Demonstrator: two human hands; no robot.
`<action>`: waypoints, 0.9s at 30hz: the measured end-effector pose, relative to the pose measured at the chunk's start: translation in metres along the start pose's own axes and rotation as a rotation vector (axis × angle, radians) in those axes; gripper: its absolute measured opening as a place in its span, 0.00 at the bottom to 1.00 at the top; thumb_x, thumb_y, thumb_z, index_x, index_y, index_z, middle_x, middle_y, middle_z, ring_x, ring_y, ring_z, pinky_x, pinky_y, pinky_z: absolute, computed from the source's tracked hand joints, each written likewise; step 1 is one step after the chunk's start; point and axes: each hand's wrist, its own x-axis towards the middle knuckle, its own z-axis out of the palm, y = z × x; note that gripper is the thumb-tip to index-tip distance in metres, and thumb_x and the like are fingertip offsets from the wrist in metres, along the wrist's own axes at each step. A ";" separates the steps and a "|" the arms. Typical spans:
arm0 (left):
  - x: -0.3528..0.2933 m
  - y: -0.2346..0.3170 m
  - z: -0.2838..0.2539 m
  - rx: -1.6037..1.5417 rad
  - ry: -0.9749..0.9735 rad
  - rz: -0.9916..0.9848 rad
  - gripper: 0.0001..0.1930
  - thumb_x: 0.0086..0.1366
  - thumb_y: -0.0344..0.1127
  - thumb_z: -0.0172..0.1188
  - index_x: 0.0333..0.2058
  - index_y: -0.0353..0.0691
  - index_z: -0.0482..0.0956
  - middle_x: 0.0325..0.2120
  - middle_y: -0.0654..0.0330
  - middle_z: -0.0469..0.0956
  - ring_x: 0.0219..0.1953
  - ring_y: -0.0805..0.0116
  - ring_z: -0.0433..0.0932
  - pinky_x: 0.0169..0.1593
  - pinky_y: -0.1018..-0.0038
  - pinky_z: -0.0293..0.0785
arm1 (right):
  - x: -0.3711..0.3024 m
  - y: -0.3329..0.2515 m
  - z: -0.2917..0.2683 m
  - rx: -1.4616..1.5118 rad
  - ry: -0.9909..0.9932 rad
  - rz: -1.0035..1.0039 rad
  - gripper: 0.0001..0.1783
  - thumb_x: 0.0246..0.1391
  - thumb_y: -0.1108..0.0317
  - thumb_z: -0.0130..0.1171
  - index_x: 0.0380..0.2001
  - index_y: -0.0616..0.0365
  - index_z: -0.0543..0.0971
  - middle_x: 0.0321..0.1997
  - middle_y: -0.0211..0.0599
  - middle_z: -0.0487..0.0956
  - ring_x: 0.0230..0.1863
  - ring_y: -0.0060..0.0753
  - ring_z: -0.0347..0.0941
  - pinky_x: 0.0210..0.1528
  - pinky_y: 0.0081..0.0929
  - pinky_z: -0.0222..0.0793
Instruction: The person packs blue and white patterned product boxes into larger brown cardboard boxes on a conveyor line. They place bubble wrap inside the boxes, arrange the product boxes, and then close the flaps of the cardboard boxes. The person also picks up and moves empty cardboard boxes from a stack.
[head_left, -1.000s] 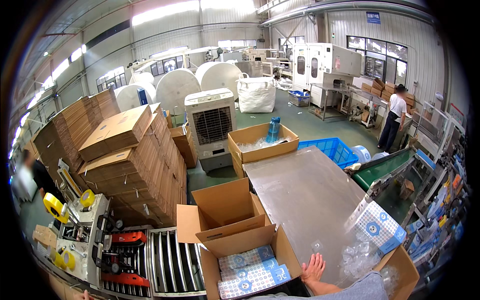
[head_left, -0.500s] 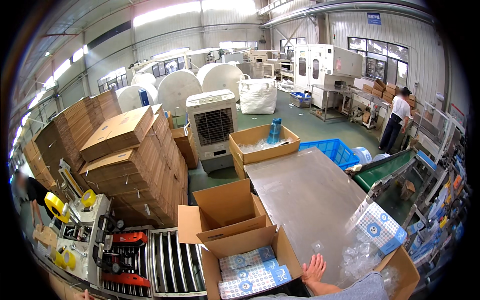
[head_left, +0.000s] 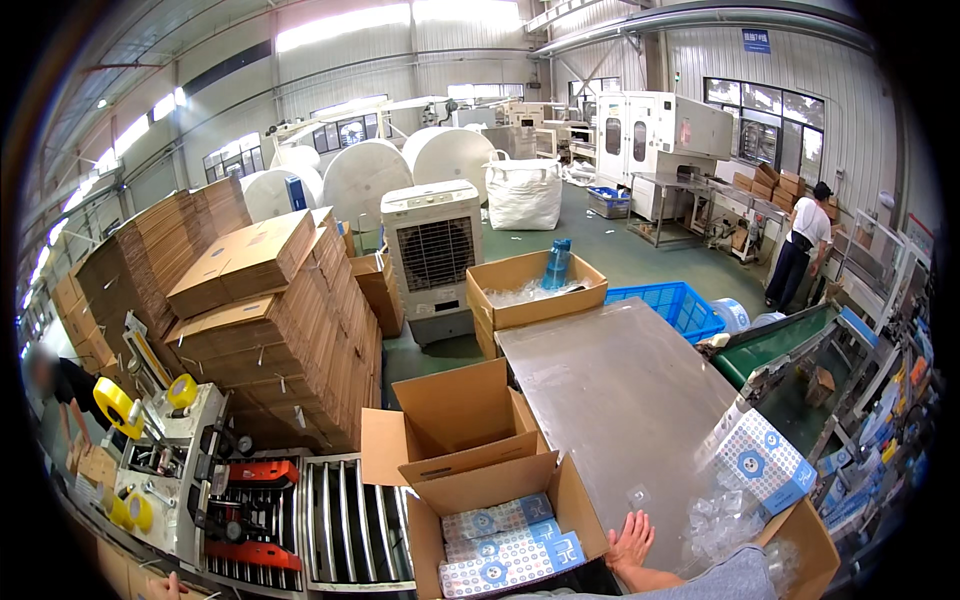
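My right hand (head_left: 630, 540) lies on the near end of a metal table (head_left: 610, 390), fingers spread, nothing in it. Just left of it stands an open cardboard carton (head_left: 582, 500) holding several white-and-blue printed packs (head_left: 513, 565). At the bottom left edge only part of my left hand (head_left: 166, 588) shows; its visible fingers look apart, and the rest is cut off by the frame. A small clear plastic piece (head_left: 638, 495) rests beyond my right fingertips. Further right are a heap of clear plastic pieces (head_left: 725, 520) and a tilted white-and-blue pack (head_left: 755, 462).
Another open carton (head_left: 455, 400) stands behind the filled one. A roller conveyor (head_left: 350, 525) and a taping machine (head_left: 165, 470) with yellow tape are at left, below stacked flat cartons (head_left: 300, 350). A green belt (head_left: 785, 345) runs at right. Two people work farther off.
The whole view has shifted slightly, mostly to the right. My right hand keeps its place on the table. A bit more of my left hand shows. The person at far right has turned and bent forward.
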 end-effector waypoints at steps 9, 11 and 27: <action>-0.003 -0.006 0.002 -0.017 0.020 0.045 0.26 0.66 0.57 0.56 0.29 0.36 0.86 0.20 0.50 0.81 0.23 0.59 0.76 0.34 0.63 0.72 | 0.001 -0.003 -0.005 0.001 -0.025 -0.002 0.40 0.56 0.51 0.54 0.66 0.61 0.58 0.73 0.49 0.53 0.76 0.48 0.41 0.74 0.53 0.32; -0.001 -0.004 0.003 0.014 0.025 0.049 0.26 0.67 0.56 0.56 0.29 0.35 0.86 0.20 0.50 0.81 0.22 0.60 0.76 0.33 0.63 0.72 | -0.001 -0.013 -0.019 0.031 -0.068 0.034 0.40 0.55 0.51 0.54 0.66 0.61 0.59 0.73 0.49 0.53 0.76 0.48 0.41 0.74 0.53 0.32; 0.002 -0.012 0.008 -0.033 0.029 0.039 0.26 0.66 0.55 0.57 0.30 0.33 0.86 0.22 0.50 0.82 0.24 0.62 0.77 0.35 0.65 0.73 | 0.001 -0.015 -0.019 0.026 -0.068 0.029 0.40 0.55 0.51 0.54 0.66 0.61 0.58 0.73 0.49 0.52 0.76 0.49 0.41 0.74 0.53 0.32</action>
